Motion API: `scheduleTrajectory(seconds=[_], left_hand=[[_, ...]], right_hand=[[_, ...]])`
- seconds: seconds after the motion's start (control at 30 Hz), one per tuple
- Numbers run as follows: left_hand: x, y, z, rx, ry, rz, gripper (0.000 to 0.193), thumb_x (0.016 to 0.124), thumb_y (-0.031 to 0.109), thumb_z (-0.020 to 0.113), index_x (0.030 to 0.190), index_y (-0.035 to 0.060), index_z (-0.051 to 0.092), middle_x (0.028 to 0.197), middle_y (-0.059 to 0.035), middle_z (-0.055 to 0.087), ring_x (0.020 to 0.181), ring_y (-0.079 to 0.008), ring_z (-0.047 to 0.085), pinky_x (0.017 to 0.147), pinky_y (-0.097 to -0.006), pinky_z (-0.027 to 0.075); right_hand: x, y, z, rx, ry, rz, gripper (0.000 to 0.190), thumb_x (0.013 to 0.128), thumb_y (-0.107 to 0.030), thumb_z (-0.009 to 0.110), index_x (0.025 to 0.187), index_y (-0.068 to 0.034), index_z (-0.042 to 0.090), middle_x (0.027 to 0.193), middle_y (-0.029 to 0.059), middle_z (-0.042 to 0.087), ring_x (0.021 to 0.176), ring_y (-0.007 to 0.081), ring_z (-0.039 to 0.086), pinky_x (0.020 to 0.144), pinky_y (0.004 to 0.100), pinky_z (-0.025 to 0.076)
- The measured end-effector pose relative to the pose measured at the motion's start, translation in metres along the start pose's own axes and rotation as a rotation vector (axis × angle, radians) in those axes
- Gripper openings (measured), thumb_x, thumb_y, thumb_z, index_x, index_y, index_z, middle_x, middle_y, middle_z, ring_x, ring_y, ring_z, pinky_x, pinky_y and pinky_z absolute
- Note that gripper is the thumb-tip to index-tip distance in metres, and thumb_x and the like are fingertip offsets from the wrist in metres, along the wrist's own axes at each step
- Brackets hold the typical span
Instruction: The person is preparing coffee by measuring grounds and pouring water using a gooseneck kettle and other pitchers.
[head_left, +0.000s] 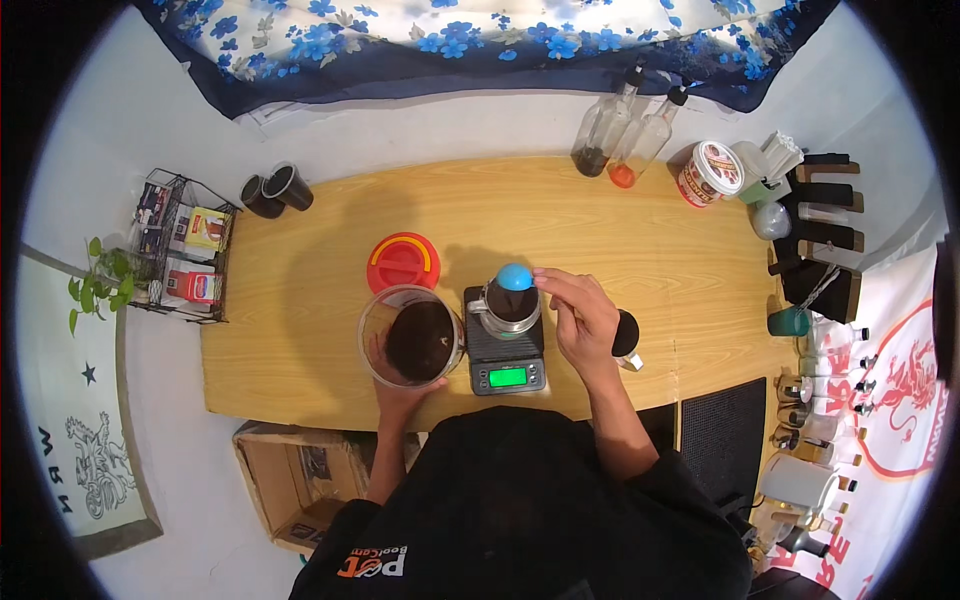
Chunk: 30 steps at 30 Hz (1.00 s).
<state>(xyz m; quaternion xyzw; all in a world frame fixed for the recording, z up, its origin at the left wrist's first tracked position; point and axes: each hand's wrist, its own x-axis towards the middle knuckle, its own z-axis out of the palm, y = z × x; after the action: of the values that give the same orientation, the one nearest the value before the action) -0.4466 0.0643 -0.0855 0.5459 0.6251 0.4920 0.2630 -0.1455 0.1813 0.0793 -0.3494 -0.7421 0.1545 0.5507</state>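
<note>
My left hand (405, 390) grips a clear plastic jar (367, 337) partly filled with dark brown powder (420, 341). Between the fingers of my right hand (581, 315) is a blue scoop (514, 277), tipped over the mouth of a small handled cup (511, 324). Dark contents show inside that cup, which stands on a black digital scale (506, 349) with a green lit display (508, 377). Just beyond the jar lies its likely cover, a red lid (403, 262) with a yellow arc. Right of my right hand is a dark-topped cup (625, 334), partly covered by the hand.
Two pump bottles (641, 142) and a white tub (711, 174) line the wall side. A wire rack (184, 247) with packets stands left, near black cups (277, 191). Several bottles (825, 360) fill the right side, beyond a black mat (724, 435). A cardboard box (300, 480) sits below the table edge.
</note>
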Motion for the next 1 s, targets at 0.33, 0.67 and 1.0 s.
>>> scheduleTrajectory(seconds=[0.33,0.67,1.0], left_hand=[[0.001,0.025,-0.008,0.032,-0.009,0.034,0.139,0.055,0.034,0.105,0.161,0.0,0.022,0.158,-0.0173,0.041,0.143,-0.0318,0.048,0.121,-0.0437,0.039],[0.0,0.024,-0.011,0.284,0.104,0.485,0.119,0.072,0.045,0.096,0.161,0.0135,0.022,0.162,-0.027,0.033,0.147,-0.0464,0.039,0.12,-0.0541,0.036],[-0.01,0.026,-0.01,0.272,0.093,0.365,0.118,0.075,0.045,0.094,0.162,0.0167,0.019,0.164,-0.0277,0.031,0.147,-0.0482,0.039,0.119,-0.0573,0.036]], right_hand=[[-0.004,-0.02,-0.006,0.487,0.161,0.493,0.019,0.104,0.004,0.06,0.122,0.004,0.066,0.113,0.0144,0.074,0.078,0.0114,0.063,0.07,0.0245,0.053],[0.005,-0.095,0.005,0.342,-0.296,0.341,0.019,0.094,0.002,0.073,0.113,0.001,0.075,0.095,0.0111,0.078,0.077,0.0172,0.072,0.07,0.0299,0.057],[-0.031,-0.062,0.085,-0.175,-0.826,0.086,0.024,0.086,-0.009,0.069,0.109,0.001,0.069,0.081,0.0212,0.071,0.079,0.0378,0.074,0.066,0.0471,0.059]])
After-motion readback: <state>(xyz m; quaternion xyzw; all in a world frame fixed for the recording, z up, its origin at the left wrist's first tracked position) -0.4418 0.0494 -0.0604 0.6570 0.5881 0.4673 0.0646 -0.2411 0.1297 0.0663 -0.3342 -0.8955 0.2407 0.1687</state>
